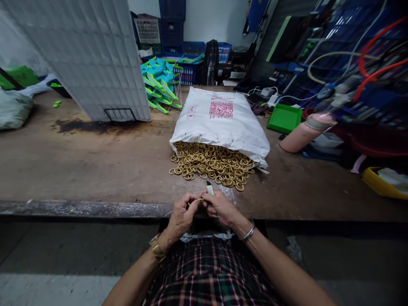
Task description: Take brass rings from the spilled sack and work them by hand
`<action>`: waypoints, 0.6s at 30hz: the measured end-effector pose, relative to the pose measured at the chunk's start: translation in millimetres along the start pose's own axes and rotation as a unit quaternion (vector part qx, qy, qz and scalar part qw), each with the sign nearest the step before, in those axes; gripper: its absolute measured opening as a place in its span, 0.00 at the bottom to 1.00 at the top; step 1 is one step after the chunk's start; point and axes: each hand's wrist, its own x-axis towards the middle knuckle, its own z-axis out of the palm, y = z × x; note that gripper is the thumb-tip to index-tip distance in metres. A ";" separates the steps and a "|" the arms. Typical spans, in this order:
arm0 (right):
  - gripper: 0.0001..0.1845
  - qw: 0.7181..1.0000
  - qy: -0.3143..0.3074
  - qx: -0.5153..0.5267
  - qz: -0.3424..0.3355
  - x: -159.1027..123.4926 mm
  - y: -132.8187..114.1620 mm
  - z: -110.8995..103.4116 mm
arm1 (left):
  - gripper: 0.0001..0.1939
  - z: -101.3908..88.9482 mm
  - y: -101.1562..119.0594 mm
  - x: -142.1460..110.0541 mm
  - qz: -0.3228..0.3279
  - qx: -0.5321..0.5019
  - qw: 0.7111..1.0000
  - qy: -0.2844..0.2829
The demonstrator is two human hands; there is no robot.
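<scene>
One head cam on me, facing forward, pitched down. Looks across the surface (95, 174) from above its near edge, which crosses below mid-frame; far edge sits high. Close on my fingers (192, 207) at that near edge, with my torso (207, 270) filling bottom centre. Wide coverage, background shelving (338, 51) upper right.

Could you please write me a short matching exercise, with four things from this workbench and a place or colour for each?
1. Bottle
2. Rings
3. Watch
4. Square tray

A. Green
B. On the left wrist
C. Pink
D. Spilling from the white sack

Right pairs: 1-C, 2-D, 3-B, 4-A.
</scene>
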 end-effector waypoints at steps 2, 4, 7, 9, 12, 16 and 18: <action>0.14 0.998 0.022 -0.051 -0.034 0.7 3.0 0.6 | 0.12 0.1 -0.2 0.5 -0.045 -0.028 0.999 0.013; 0.15 0.989 0.048 -0.122 -0.069 1.6 5.2 1.2 | 0.15 -0.2 -1.5 0.6 -0.096 -0.062 0.993 0.009; 0.13 0.971 0.076 -0.196 -0.109 2.4 6.2 2.2 | 0.18 -1.0 -4.9 -0.1 -0.154 -0.105 0.982 -0.026; 0.12 0.965 0.078 -0.214 -0.127 2.3 5.3 2.9 | 0.18 -1.4 -7.3 -0.8 -0.174 -0.134 0.974 -0.046; 0.12 0.964 0.066 -0.222 -0.134 2.3 3.7 3.2 | 0.18 -1.3 -8.5 -1.7 -0.190 -0.176 0.964 -0.061; 0.12 0.965 0.057 -0.223 -0.123 3.9 4.9 0.0 | 0.19 -0.4 -5.7 -2.9 -0.196 -0.206 0.956 -0.068; 0.12 0.947 0.089 -0.272 -0.147 3.7 7.6 -2.8 | 0.20 0.0 -4.5 -3.2 -0.195 -0.218 0.955 -0.056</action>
